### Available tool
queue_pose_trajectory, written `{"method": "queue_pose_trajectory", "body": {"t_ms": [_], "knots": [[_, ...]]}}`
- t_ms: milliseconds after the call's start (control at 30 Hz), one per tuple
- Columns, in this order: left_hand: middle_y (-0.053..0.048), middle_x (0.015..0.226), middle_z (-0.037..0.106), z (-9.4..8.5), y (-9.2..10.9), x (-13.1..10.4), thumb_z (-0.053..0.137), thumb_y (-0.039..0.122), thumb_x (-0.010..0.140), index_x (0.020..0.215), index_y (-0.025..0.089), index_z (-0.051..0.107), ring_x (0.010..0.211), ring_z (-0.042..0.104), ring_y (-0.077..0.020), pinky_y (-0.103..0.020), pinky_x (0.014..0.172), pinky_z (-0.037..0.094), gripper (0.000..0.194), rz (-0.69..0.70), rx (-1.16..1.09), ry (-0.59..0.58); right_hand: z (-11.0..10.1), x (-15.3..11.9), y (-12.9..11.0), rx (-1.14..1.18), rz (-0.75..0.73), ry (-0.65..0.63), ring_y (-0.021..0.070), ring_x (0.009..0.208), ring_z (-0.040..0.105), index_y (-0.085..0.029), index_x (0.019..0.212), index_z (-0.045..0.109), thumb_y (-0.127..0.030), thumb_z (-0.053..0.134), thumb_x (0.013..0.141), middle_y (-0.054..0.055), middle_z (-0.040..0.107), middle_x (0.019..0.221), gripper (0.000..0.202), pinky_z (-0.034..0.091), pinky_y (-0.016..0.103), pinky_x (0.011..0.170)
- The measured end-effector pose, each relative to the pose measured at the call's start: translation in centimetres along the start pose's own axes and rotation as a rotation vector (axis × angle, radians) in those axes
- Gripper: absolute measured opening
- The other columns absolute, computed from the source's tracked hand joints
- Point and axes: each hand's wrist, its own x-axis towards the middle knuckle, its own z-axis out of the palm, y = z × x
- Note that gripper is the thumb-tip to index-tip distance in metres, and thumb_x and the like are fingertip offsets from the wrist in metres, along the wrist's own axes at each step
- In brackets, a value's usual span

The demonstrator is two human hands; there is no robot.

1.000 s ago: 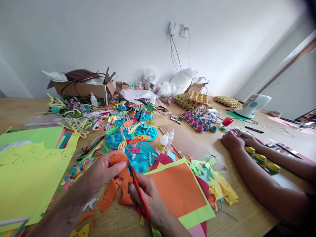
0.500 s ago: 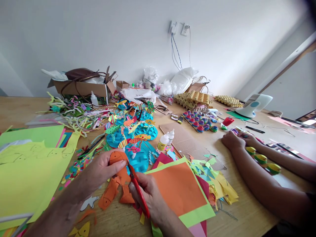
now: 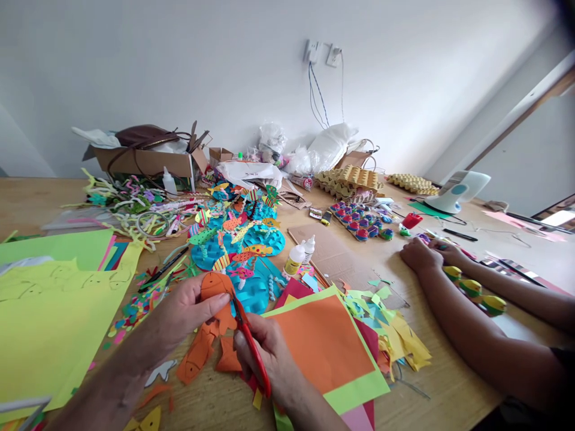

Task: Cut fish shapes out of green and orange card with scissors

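Observation:
My left hand point(image 3: 194, 305) pinches an orange paper piece point(image 3: 216, 286) with a fish outline drawn on it, thumb on top. My right hand point(image 3: 269, 347) is closed round red-handled scissors point(image 3: 251, 341), whose blades meet the right edge of that piece. Below the hands, an orange paper fish point(image 3: 194, 361) and an orange scrap point(image 3: 228, 354) lie on the table. An orange sheet point(image 3: 324, 341) rests on lime green paper right of my right hand. Behind my hands, blue wavy bases point(image 3: 254, 288) carry colourful paper fish.
Another person's arms point(image 3: 453, 311) reach in from the right, beside yellow-green painted pieces point(image 3: 470, 287). Glue bottles point(image 3: 295, 257) stand at centre. Yellow sheets point(image 3: 49, 335) cover the left; egg cartons point(image 3: 350, 179), a cardboard box point(image 3: 144, 163) and pipe cleaners point(image 3: 135, 206) lie behind.
The whole view has shifted slightly. Both my hands keep nearly the same hold on the orange paper and the scissors.

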Motion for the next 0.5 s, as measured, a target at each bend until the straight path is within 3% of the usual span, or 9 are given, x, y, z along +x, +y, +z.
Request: {"method": "queue_pose_trajectory", "body": {"t_ms": [500], "knots": [[0.003,0.066,0.058,-0.54,0.16,-0.05,0.058,0.038,0.081,0.075,0.019,0.058,0.062,0.052,-0.0147,-0.025,0.06,0.042,0.02,-0.022,0.027,-0.08,0.12,-0.01,-0.61,-0.045,-0.016,0.013,0.0082,0.049,0.025,-0.021,0.053,0.033,-0.036,0.054,0.077,-0.007,0.027,0.051,0.035,0.021,0.02,0.043]]}}
